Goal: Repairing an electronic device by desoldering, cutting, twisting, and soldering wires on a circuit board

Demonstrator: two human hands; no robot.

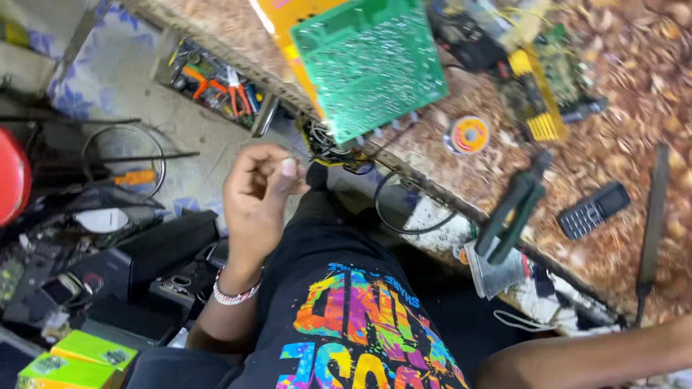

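Plainly, your left hand (257, 189) is pinched shut below the flat green circuit board (369, 63) overhanging the tabletop (613, 144) edge, whatever it grips too small to see; that stiff, light, fragile board wants edge holds; right hand unseen.

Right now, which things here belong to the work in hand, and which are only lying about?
In hand:
left hand, fingers pinched
green circuit board
black wires under it

Lying about:
solder reel
green pliers
black phone
tool tray
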